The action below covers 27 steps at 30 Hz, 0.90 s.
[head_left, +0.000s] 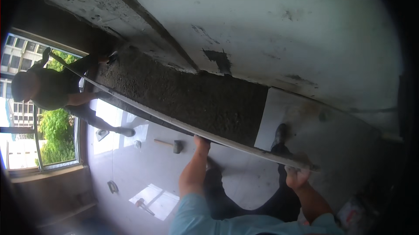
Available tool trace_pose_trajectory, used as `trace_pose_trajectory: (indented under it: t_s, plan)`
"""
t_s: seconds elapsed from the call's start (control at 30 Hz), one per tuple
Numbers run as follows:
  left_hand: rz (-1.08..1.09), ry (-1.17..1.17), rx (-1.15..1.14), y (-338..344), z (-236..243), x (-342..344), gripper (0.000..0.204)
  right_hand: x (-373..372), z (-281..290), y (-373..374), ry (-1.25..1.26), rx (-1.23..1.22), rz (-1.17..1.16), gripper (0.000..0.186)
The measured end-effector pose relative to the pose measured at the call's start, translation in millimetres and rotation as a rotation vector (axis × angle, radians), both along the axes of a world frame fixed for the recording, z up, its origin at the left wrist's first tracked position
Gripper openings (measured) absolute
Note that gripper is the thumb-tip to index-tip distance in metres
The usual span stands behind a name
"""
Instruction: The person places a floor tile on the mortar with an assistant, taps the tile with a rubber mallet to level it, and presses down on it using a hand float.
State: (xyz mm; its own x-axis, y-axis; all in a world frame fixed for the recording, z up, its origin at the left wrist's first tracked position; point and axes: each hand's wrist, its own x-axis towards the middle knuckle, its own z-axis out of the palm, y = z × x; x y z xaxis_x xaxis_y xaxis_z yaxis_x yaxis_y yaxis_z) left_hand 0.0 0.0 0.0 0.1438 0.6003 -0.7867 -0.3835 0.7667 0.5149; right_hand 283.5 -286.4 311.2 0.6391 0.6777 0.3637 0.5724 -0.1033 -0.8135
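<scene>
A long, thin tile slab (170,124), seen nearly edge-on, stretches from the co-worker by the window to my right side. My left hand (201,142) grips its near long edge around the middle, fingers partly hidden by the slab. At the slab's right end, my right hand (297,176) is closed on the corner. The co-worker (48,88) stands at the far left end with one hand on the slab and the other arm reaching toward the wall. Beyond the slab lies a bed of dark, rough mortar (183,93) along the wall.
Glossy pale tiles (244,176) cover the floor under my feet. On them lie a rubber mallet (177,146) with a wooden handle, a flat hand tool (102,134), a dark handled tool (112,187) and another hammer-like tool (144,206). A patchy wall (279,25) borders the mortar.
</scene>
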Motion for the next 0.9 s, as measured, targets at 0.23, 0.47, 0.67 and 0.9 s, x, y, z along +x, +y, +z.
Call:
trace_pose_trajectory:
  t_s: [0.23, 0.47, 0.67, 0.9]
  plan:
    - [0.084, 0.002, -0.175, 38.9, -116.7, 31.2, 0.046, 23.0, -106.5, 31.6, 0.285, -0.083, -0.143, 0.030]
    - [0.175, 0.163, -0.101, 47.9, -201.5, -62.5, 0.048, 38.7, -206.7, 78.7, 0.600, -0.033, -0.172, 0.024]
    - [0.194, 0.451, -0.197, 19.4, -217.3, -66.4, 0.044, 64.9, -270.7, 101.6, 0.601, -0.100, -0.216, 0.026]
    - [0.041, 0.644, -0.037, 9.1, -235.1, -125.6, 0.047, 68.1, -344.7, 134.2, 0.721, -0.228, -0.203, 0.028]
